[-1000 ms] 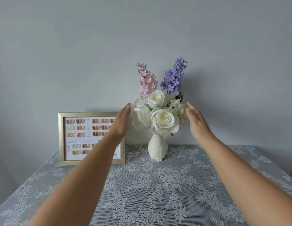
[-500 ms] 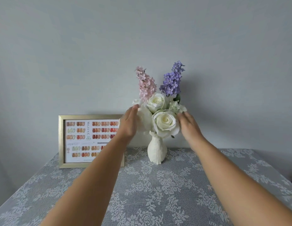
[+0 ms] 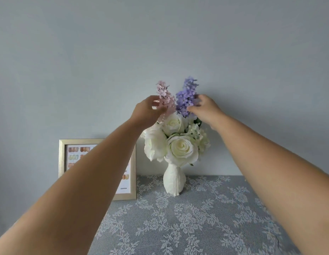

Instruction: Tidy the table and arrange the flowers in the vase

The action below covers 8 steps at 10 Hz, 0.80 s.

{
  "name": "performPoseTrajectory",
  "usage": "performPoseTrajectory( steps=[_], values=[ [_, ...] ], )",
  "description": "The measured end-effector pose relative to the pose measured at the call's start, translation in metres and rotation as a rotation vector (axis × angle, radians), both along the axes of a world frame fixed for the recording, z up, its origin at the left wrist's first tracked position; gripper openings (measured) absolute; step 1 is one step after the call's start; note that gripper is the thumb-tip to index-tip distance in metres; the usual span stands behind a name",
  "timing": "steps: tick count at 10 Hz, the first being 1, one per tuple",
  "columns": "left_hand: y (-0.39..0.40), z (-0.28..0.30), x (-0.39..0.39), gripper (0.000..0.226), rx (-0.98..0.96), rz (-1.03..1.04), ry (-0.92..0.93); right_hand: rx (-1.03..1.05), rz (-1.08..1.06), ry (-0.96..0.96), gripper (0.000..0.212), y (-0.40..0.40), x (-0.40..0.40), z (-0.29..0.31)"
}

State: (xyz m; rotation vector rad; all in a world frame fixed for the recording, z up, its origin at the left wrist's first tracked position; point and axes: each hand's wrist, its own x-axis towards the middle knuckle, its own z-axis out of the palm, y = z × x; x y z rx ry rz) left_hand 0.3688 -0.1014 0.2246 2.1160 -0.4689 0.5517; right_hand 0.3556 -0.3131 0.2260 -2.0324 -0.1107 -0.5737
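A white vase stands upright at the back of the table and holds white roses, a pink flower spike and a purple flower spike. My left hand is raised at the pink spike, its fingertips pinching the spike's left side. My right hand is at the same height, fingers closed on the right side of the purple spike. Both forearms reach in from the bottom corners.
A gold picture frame with colour swatches leans against the grey wall left of the vase, partly hidden by my left forearm. A white lace tablecloth covers the table.
Both hands rose from the sides of the white roses to the tall spikes and closed on them. The view tilted up, so the vase sits lower in the frame.
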Motion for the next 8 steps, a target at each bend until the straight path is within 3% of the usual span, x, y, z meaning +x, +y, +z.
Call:
performPoseTrajectory(
  steps=[2,4,6,7,8],
  values=[
    [-0.023,0.007,0.008,0.044,0.041,-0.035,-0.029,-0.066,-0.007,-0.076,0.042,0.009,0.011,0.003],
    [-0.027,-0.001,0.010,0.042,0.087,-0.011,-0.058,-0.079,0.033,-0.106,0.021,0.006,0.012,-0.013],
    [-0.014,-0.010,0.002,0.013,0.090,-0.042,-0.080,0.052,0.040,-0.085,0.048,-0.004,-0.002,-0.014],
    [-0.002,-0.009,-0.016,0.037,0.006,-0.034,-0.050,0.104,-0.011,-0.125,0.049,-0.008,-0.033,-0.005],
    [0.016,-0.023,-0.040,0.051,-0.076,0.007,-0.168,0.322,0.010,-0.292,0.040,-0.013,-0.079,0.006]
  ],
)
